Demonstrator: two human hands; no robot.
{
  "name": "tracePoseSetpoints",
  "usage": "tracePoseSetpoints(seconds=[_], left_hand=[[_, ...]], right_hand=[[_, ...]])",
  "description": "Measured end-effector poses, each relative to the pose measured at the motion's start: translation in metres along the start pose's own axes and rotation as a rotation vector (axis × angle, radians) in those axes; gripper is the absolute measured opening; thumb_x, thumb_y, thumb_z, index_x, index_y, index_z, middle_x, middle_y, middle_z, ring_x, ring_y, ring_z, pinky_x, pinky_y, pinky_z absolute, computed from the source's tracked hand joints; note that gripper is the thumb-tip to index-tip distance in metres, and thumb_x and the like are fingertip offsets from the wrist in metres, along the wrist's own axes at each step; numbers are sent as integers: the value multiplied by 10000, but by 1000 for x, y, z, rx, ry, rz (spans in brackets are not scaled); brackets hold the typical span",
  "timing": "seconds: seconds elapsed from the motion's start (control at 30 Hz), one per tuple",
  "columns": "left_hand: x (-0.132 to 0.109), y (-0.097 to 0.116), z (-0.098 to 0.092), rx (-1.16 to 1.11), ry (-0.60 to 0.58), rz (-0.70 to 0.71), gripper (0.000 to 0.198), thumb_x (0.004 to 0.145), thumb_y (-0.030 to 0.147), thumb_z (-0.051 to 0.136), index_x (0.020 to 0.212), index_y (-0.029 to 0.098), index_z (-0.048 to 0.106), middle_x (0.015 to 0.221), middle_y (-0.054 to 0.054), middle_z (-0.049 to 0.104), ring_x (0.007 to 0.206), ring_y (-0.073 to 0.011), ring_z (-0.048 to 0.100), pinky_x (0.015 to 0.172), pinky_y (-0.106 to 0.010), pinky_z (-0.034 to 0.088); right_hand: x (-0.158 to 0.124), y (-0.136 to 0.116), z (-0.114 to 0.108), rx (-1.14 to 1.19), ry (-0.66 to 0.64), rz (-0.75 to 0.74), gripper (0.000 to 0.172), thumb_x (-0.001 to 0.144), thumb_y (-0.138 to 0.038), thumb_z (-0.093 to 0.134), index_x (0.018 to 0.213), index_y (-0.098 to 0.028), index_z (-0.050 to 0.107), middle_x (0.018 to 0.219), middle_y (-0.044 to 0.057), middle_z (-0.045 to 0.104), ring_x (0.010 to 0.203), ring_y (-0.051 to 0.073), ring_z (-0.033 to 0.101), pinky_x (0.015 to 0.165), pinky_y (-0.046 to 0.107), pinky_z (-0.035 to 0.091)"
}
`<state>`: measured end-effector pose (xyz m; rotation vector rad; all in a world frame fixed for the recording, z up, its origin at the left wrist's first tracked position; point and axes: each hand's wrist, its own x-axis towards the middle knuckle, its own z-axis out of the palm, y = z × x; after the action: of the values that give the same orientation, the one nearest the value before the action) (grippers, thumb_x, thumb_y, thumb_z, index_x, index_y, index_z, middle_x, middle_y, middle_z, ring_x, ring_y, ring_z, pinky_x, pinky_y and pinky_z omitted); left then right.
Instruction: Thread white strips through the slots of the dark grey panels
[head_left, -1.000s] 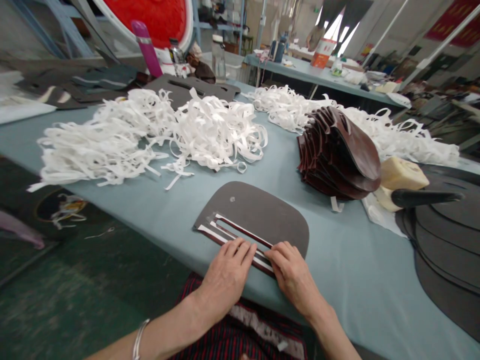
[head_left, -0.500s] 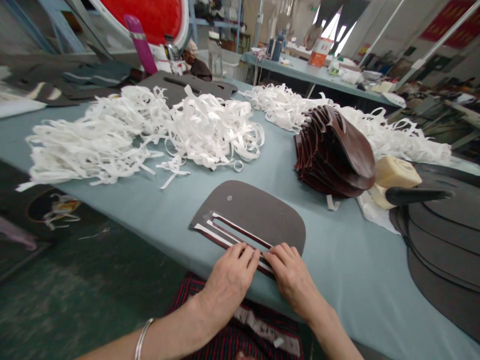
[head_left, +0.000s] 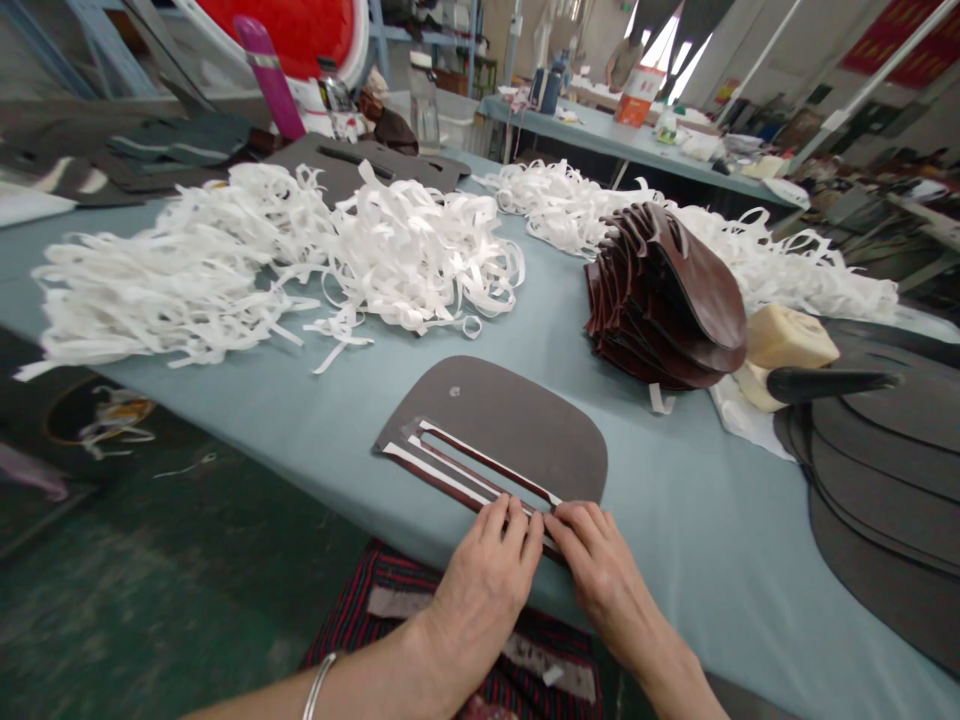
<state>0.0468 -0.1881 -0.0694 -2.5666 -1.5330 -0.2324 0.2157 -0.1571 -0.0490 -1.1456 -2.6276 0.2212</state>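
Note:
A dark grey rounded panel lies flat by the table's near edge. It has a long slot bordered by dark red-brown turned edges and white strips, and another white strip runs along its near edge. My left hand has its fingers bent together on the narrow band between slot and near edge. Right beside it, my right hand pinches the same band at the slot's right end. Both sets of fingertips nearly touch and cover that part of the band, so what lies beneath them is hidden.
On the blue-green table are heaps of white strips, a stack of dark red-brown leather pieces and a yellowish block. A black-handled tool rests on stacked grey panels at right. A pink bottle stands behind.
Both hands have moved a little rightward along the band, the left hand more, closing in on the right. More of the band shows left of my fingers. The view has shifted slightly.

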Motion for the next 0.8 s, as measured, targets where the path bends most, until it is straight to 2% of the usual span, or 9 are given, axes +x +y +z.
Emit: tracePoseSetpoints(seconds=[0.23,0.43,0.6,0.7,0.8], left_hand=[[-5,4,4,4,38,9,413,880,214,459,1272,99,517,1256,-140,558,1161,-319,514,981,-444,443],[-8,-1,9,-17,43,5,426,892,178,413,1308,127,492,1287,-127,545,1190,-273,494,984,-429,432],[-13,-19,4,-43,13,104,422,915,238,421,1317,128,483,1344,-102,520,1267,-251,431,1063,-409,346],[-14,-34,3,-85,16,147,437,928,257,411,1350,151,446,1397,-73,481,1341,-236,347,1120,-408,254],[-11,-52,3,-138,16,132,456,947,319,392,1379,172,403,1406,-54,477,1351,-214,336,1136,-429,214]], right_hand=[[-11,3,16,115,133,20,241,955,-137,356,1055,-164,574,1178,129,579,1085,225,483,868,407,442],[-9,2,16,139,149,-52,234,941,-128,354,974,-190,578,1077,100,650,962,196,544,813,376,444],[-8,-11,16,169,186,-83,241,887,-62,367,962,-190,557,1007,88,664,862,193,565,772,367,422],[-10,-19,21,92,232,-63,184,860,-118,462,1010,-178,551,1011,98,669,888,221,576,809,395,397],[-14,-22,27,-30,312,-67,164,835,-186,535,997,-174,558,1004,104,688,892,254,587,823,424,371]])
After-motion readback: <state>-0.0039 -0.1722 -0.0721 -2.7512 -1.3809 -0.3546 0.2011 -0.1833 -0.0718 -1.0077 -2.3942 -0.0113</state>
